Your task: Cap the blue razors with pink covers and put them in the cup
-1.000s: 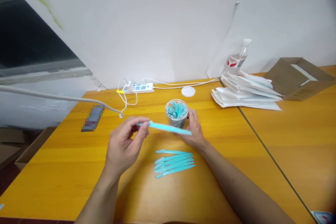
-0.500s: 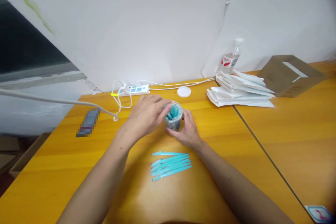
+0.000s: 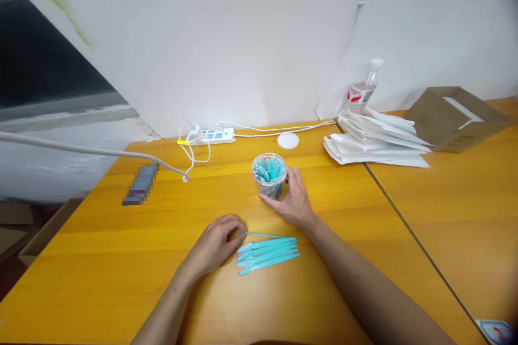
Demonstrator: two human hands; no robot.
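Observation:
My left hand [image 3: 216,242] is closed in a pinch on the left end of a thin turquoise eyebrow razor [image 3: 265,235], which lies edge-on at the top of a row. Just below it, several more turquoise eyebrow razors [image 3: 269,250] lie side by side on the table, their wider, clear-capped ends to the left. My right hand [image 3: 295,199] is wrapped around the right side and front of a clear round plastic tub [image 3: 270,190]. The tub stands upright without its lid, packed with more turquoise razors [image 3: 269,168].
Behind the tub lies a round whitish lid [image 3: 288,140]. A power strip [image 3: 218,136] with white cables sits by the wall. A phone-like dark object [image 3: 141,183] is at left. White packets [image 3: 376,140], a bottle [image 3: 360,94] and a cardboard box [image 3: 449,118] stand at right.
My left hand has left the tub's mouth and come down toward me to the left end of the top razor, pinching it. My right hand still holds the tub.

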